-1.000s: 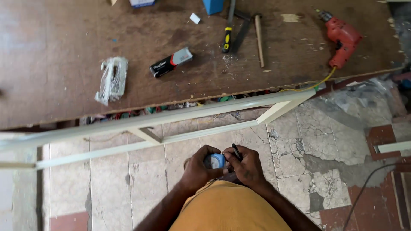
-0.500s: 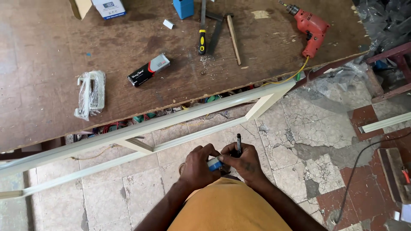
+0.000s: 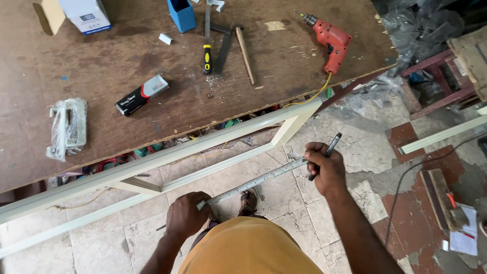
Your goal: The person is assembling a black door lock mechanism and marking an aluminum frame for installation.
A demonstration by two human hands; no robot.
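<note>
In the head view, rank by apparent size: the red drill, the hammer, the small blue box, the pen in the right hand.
1. Red drill.
2. Hammer, thinner but similar in length, so close.
3. Blue box, partly cut off.
4. Pen in the right hand.

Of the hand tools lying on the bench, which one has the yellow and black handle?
The screwdriver, lying left of the wooden-handled hammer. The red drill lies far right.

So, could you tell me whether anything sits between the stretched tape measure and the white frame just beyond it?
Nothing visible does. The tape measure, held out between the left hand and the right hand, which also grips a pen, runs just short of the frame. Only bare floor tiles show beneath the strip between them.
</note>
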